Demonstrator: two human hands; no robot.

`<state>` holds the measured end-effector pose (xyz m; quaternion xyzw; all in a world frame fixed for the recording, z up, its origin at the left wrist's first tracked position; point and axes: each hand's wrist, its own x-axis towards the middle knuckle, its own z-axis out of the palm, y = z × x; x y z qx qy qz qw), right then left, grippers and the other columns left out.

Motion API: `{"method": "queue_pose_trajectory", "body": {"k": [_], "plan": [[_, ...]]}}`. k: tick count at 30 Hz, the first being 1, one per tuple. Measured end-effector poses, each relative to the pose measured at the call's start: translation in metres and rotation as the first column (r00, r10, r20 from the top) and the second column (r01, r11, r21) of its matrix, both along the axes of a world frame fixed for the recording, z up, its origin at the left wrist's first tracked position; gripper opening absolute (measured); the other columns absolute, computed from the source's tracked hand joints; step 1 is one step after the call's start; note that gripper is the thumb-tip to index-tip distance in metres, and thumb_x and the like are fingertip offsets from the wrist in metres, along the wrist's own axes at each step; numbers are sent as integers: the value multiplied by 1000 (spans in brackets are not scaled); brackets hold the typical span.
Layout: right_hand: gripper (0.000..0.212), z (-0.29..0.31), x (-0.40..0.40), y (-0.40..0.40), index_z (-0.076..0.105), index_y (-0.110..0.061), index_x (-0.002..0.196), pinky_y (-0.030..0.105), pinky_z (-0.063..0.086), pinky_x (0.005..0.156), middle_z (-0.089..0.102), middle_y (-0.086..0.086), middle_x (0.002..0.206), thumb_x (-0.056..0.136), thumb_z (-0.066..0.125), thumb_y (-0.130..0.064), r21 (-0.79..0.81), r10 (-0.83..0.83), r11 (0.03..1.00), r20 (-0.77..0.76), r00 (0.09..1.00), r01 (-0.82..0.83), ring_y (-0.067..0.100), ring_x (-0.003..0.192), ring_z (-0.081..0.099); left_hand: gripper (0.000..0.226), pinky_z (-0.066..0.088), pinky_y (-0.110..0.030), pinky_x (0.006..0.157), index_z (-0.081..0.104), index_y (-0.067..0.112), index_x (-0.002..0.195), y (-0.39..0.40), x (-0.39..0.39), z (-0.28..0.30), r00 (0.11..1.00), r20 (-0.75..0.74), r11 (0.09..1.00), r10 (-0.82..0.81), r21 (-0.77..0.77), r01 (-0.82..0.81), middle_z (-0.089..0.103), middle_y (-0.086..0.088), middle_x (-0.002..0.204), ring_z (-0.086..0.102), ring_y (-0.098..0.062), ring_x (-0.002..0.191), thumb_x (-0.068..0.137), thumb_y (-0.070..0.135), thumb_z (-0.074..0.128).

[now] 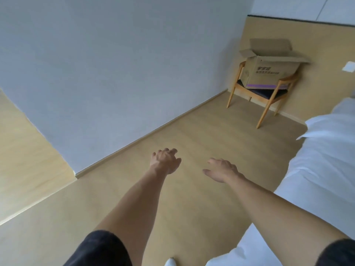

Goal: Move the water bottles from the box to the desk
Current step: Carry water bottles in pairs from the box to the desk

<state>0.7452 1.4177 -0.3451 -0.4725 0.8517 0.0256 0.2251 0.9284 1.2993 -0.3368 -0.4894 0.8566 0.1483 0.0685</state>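
Two empty hands (166,160) above wooden floor (192,131)

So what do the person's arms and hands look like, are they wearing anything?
Both arms are bare from the short sleeves down. The left sleeve and the right sleeve are dark, nearly black, and end above the elbows. The left hand and the right hand wear no gloves. No watch, ring or bracelet shows on either hand or wrist.

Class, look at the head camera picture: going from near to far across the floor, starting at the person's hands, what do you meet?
Left hand and right hand, level with each other → bare wooden floor → wooden chair → open cardboard box on its seat → wood-panelled wall.
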Motion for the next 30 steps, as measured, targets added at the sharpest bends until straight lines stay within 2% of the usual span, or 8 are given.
{"method": "queue_pose_trajectory", "body": {"k": [7,18,30], "plan": [[62,28,-31,-148,44,-31,147,39,39,107,52,7,145,94,49,-62,-18,-2,1000,-51,999,1,28,134,48,51,31,-41,109,42,33,149,-158,-27,13,1000,-4,1000,9,-22,-9,51,-2,145,47,-26,132,101,50,38],[60,12,-98,-270,39,-26,150,44,37,110,50,9,145,98,45,-56,31,-73,997,-17,997,73,30,135,46,51,34,-42,111,42,31,149,-290,-107,-2,993,39,993,-116,-7,116,51,-5,144,48,-28,131,101,50,39],[63,-23,-203,-483,40,-29,148,42,39,105,53,6,142,94,46,-60,-10,33,999,81,996,-32,28,132,48,50,35,-41,107,42,31,148,-487,-210,-13,998,62,1000,-4,8,3,53,-6,141,49,-29,129,101,49,39]]}}
